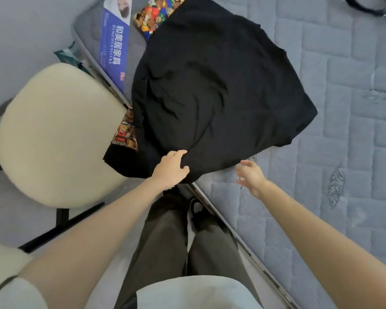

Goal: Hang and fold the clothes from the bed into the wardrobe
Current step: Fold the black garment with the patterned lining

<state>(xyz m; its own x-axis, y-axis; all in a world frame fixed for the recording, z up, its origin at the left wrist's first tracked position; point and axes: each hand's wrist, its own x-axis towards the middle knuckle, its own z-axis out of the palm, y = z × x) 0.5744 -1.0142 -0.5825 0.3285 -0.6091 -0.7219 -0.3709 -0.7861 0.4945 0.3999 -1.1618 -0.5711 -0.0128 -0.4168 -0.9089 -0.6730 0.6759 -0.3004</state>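
Two arms (112,219) are stretched out. One black cloth (210,90) on the bed (348,112) is gripped at its near edge by the left hand (171,169). The right hand (251,177) is spread open beside it.

This is looking like a bedroom in a home: a bare grey quilted mattress (343,108) is filling the right side, a black garment (210,85) and a bear-print cloth (125,132) are lying on the mattress near its edge, a blue label (114,52) is showing on the mattress's far corner, and a cream padded chair (58,134) is standing just beside the mattress.
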